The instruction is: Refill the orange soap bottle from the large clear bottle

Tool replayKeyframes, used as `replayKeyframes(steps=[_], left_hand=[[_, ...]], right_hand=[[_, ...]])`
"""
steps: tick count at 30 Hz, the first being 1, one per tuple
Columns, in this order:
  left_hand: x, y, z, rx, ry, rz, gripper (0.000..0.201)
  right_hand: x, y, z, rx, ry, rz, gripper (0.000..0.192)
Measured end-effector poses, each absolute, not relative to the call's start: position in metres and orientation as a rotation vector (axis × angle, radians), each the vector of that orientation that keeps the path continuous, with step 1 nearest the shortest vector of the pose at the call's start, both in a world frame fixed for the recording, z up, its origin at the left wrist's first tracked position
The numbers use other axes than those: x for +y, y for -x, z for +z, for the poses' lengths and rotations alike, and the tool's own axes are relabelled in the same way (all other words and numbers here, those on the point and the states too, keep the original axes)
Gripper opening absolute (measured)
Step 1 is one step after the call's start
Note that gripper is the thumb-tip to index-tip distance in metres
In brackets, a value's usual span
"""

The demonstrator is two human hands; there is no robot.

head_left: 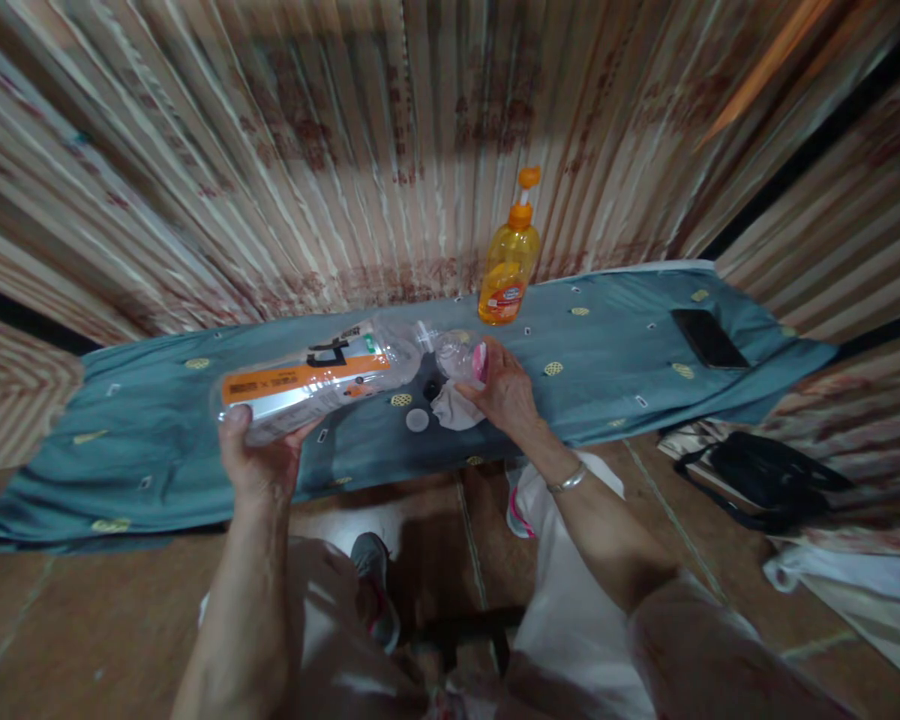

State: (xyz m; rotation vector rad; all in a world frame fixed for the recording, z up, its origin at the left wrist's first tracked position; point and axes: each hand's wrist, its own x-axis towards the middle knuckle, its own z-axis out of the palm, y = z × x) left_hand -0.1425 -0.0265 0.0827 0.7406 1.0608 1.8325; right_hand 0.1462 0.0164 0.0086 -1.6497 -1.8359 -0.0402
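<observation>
My left hand (259, 452) is closed round the base of a large clear plastic bottle (307, 380) with an orange, white and silver label. The bottle lies nearly level, its neck pointing right. My right hand (506, 390) grips a small clear plastic bottle (456, 352) with a pink end, its other end close to the large bottle's mouth. Whether the two touch, I cannot tell. Below the small bottle is a crumpled whitish cloth (456, 408), near my right fingers. On the tablecloth beside it are a small black piece (431, 391) and a round translucent disc (417, 420).
A pump bottle of yellow-orange liquid (508, 265) stands at the table's back edge. A dark phone (709, 338) lies toward the right end of the teal tablecloth (600, 350). Pleated curtains (330, 150) hang behind. A black bag (765, 475) sits low at the right.
</observation>
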Motion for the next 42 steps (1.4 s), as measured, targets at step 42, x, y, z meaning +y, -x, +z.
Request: replayKeyframes(steps=[42], left_hand=[[-0.026,0.138,0.093,1.017,-0.833,1.864,0.05]], right_hand=[[0.014,-0.148,0.008,-1.857,1.661,-0.038,0.082]])
